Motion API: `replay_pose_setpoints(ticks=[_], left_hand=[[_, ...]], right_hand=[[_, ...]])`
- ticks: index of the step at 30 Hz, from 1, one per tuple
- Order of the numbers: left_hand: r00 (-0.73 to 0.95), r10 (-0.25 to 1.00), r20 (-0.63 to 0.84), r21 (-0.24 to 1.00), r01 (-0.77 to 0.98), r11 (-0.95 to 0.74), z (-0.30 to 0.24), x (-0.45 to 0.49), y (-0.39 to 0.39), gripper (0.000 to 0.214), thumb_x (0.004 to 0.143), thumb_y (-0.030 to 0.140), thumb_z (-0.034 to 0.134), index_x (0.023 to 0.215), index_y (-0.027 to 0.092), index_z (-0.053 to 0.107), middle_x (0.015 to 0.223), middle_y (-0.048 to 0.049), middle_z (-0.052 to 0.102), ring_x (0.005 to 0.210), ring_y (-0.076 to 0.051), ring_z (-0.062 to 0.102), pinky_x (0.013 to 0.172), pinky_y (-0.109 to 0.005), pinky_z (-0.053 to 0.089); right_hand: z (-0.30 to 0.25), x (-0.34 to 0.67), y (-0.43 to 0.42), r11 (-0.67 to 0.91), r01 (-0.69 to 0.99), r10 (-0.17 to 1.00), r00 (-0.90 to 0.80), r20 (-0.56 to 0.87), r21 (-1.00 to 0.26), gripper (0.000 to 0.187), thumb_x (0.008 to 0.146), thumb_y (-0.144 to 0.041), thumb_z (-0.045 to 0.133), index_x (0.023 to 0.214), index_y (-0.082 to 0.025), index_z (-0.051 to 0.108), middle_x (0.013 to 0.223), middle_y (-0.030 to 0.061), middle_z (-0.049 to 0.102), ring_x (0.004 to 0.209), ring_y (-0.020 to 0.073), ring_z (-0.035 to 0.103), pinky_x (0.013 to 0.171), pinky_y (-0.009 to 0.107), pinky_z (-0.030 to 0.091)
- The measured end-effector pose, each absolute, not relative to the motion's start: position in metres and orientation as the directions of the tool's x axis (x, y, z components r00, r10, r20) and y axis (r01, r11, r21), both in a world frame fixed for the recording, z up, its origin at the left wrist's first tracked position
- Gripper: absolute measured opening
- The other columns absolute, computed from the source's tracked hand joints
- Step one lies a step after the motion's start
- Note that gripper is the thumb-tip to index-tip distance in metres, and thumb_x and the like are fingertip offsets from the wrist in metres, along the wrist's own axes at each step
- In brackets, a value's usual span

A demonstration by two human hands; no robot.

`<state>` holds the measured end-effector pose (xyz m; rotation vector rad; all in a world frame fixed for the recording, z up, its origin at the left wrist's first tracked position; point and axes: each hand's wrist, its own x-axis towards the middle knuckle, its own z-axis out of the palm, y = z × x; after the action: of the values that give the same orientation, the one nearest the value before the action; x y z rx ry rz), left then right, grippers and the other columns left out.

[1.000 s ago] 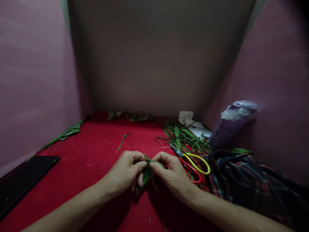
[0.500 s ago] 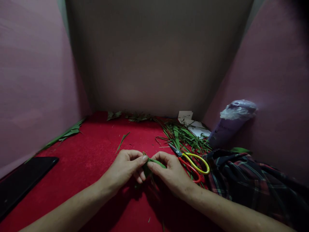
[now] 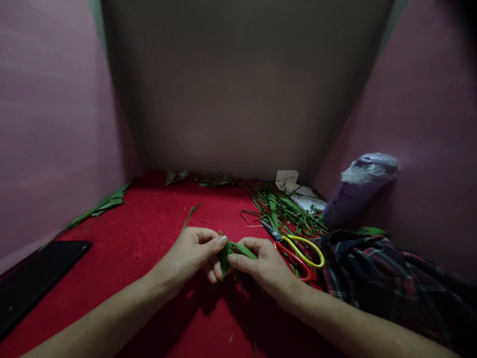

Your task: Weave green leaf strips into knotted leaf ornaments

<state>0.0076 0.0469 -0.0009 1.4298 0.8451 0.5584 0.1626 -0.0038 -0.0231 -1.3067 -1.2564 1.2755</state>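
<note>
Fingers closed on both hands: my left hand (image 3: 190, 254) pinches a green leaf (image 3: 224, 261) between thumb and forefinger, lower fingers curled behind it, likely for backing. My right hand (image 3: 263, 258) grips it from the other side, thumb low, one strip lying between thumb and forefinger. Leaf is low centre of frame, held above the red cloth (image 3: 152, 233), probably so both thumbs can get at it. Fingertips hide the pinch point, can't tell how it's folded. Hands nearly meet, presumably because the piece is small. Scissors (image 3: 275, 232) lie just beyond my right hand, blades toward upper left, seemingly handy to grab. Leaf pile (image 3: 274, 206) right of centre, next to the scissors, so probably supply or offcuts. Plaid cloth (image 3: 387, 268) lower right, black phone (image 3: 33, 278) far lower left, both off to the sides, likely for elbow room.
</note>
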Motion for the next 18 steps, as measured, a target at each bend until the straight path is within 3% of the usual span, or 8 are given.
replay_pose_setpoints(ticks=[18], left_hand=[[0.655,0.73,-0.195,0.976,0.204,0.078,0.0024,0.0049,0.0494,0.033,0.075,0.044,0.059,0.064,0.014,0.057,0.047,-0.0023,0.062,0.039,-0.01,0.054,0.043,-0.021,0.044]], right_hand=[[-0.0229,0.163,-0.0044,-0.1,-0.025,0.993,-0.06,-0.099,-0.995,0.022,0.065,-0.03,0.066,0.057,-0.016,0.05,0.049,-0.0067,0.043,0.045,0.0064,0.035,0.045,0.021,0.024]])
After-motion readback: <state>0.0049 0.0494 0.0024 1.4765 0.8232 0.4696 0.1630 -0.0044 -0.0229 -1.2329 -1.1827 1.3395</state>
